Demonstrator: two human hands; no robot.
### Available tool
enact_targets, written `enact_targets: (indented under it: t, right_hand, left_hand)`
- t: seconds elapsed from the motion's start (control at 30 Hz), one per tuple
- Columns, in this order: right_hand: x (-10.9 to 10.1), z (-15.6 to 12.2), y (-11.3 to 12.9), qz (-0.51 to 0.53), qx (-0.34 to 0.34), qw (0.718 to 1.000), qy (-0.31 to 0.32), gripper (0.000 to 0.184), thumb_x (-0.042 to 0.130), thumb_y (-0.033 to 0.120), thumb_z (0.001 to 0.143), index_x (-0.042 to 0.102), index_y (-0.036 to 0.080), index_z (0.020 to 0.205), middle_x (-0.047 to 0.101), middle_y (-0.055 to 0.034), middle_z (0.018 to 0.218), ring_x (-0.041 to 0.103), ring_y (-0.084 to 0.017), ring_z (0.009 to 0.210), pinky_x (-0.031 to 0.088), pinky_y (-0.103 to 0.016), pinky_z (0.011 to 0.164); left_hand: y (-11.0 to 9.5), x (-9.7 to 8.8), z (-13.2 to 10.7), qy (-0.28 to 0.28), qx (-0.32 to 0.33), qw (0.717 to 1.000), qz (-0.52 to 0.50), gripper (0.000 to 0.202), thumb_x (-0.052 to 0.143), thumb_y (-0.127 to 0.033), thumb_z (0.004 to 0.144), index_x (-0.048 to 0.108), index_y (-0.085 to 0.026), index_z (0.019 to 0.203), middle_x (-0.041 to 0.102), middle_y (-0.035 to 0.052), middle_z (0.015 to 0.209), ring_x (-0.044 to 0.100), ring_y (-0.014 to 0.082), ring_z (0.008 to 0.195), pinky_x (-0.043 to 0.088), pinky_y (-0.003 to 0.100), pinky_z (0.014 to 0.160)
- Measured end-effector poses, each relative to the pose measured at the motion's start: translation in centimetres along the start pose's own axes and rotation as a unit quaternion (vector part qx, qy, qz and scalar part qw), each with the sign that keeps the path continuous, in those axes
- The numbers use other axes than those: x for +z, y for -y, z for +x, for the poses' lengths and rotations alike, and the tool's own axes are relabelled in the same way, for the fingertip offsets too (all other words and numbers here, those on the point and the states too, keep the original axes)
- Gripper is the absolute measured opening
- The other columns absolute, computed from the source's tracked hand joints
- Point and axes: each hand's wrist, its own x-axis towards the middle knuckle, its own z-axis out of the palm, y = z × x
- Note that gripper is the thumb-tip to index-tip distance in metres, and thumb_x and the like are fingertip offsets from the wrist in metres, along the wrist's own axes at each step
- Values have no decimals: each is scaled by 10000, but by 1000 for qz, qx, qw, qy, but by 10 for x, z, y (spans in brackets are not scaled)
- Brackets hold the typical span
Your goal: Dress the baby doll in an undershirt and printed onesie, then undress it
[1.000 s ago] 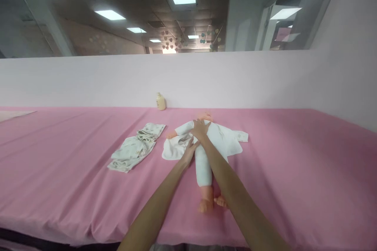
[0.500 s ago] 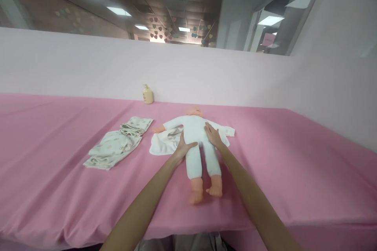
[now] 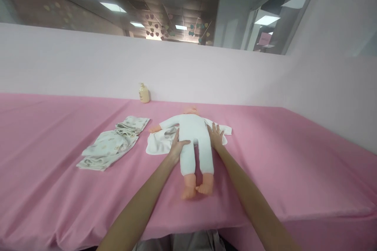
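Observation:
A baby doll [image 3: 194, 129] in a white bodysuit lies on its back, its head toward the wall and its bare feet toward me. My left hand [image 3: 177, 146] rests against the doll's hip, thumb stretched over the top of the thigh and fingers extended along its side. On the other side, my right hand [image 3: 216, 137] lies with spread fingers beside the doll's waist, over part of a white garment. That white baby garment [image 3: 159, 144] is spread beneath the doll, mostly hidden by it. A white sleeve with a cuff [image 3: 226, 130] reaches out at the right.
Folded printed baby clothes [image 3: 107, 145] lie to the left on the pink table cover [image 3: 279, 164]. A pale yellow pump bottle [image 3: 144, 94] stands against the white wall [image 3: 73, 66] at the back. Above the wall is a window [image 3: 176, 8].
My right hand has slid off the top of the doll's hip to its side, fingers now more spread. The doll's legs have shifted slightly left. My left hand stays at the hip.

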Motion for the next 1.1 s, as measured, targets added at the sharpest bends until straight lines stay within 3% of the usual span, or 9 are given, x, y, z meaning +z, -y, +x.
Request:
enact_targets:
  t: [0.13, 0.23, 0.47, 0.57, 0.67, 0.9, 1.0, 1.1]
  right_hand:
    - [0, -1, 3, -14, 37, 999, -3, 571, 257, 288, 919, 206, 165, 1474, 94, -92, 1553, 68, -337, 1416, 161, -659, 1030]
    - [3, -1, 4, -20, 61, 998, -29, 555, 228, 282, 924, 233, 162, 1466, 130, -86, 1548, 105, -317, 1412, 160, -647, 1040]
    - [11, 4, -3, -11, 123, 990, -70, 601, 221, 88, 860, 262, 147, 1456, 198, -109, 1532, 176, -303, 1397, 159, -620, 1053]
    - [9, 3, -7, 9, 130, 987, -90, 572, 263, 150, 878, 276, 134, 1450, 241, -143, 1513, 221, -321, 1377, 187, -612, 1040]
    - [6, 2, -11, 38, 151, 984, -91, 572, 343, 234, 876, 304, 105, 1431, 315, -194, 1467, 295, -332, 1332, 261, -576, 1005]
    - [0, 3, -22, 62, 210, 974, -60, 511, 347, 125, 826, 444, 44, 1321, 550, -226, 1223, 487, -314, 1149, 318, -485, 956]
    - [-3, 1, -25, 35, 214, 974, -70, 479, 367, 163, 843, 469, 48, 1296, 498, -235, 1291, 423, -345, 1218, 304, -504, 964]
    - [-6, -3, -18, -46, 138, 981, -128, 482, 413, 191, 846, 455, 34, 1300, 308, -239, 1450, 232, -382, 1344, 179, -573, 1027]
  left_hand:
    - [-5, -2, 2, 4, 0, 1000, -13, 1010, 696, -50, 554, 283, -369, 1419, 571, 49, 1284, 666, 211, 870, 564, 298, 651]
    - [-11, -5, 3, 10, 8, 1000, -7, 967, 690, -52, 564, 325, -367, 1401, 593, 50, 1251, 670, 205, 842, 563, 295, 643]
    - [-27, -15, 4, 50, 25, 998, 19, 898, 688, -64, 589, 372, -341, 1382, 608, 63, 1221, 664, 204, 874, 562, 298, 699]
    - [-36, -18, 4, 53, 29, 998, 19, 864, 686, -74, 592, 397, -314, 1370, 611, 69, 1214, 663, 209, 882, 562, 300, 701]
    - [-46, -22, 3, 57, 43, 997, 10, 828, 692, -88, 588, 429, -275, 1350, 625, 83, 1187, 667, 218, 860, 566, 317, 698]
    - [-66, -47, 3, 61, 60, 996, -24, 747, 713, -121, 612, 465, -249, 1305, 664, 71, 1120, 658, 260, 913, 568, 361, 736]
    - [-71, -58, 3, 66, 83, 994, -30, 753, 706, -115, 616, 443, -242, 1311, 657, 63, 1135, 663, 264, 901, 575, 391, 741]
    - [-73, -62, 3, 80, 94, 992, -41, 760, 690, -99, 631, 415, -245, 1324, 644, 61, 1161, 665, 245, 897, 571, 398, 770]
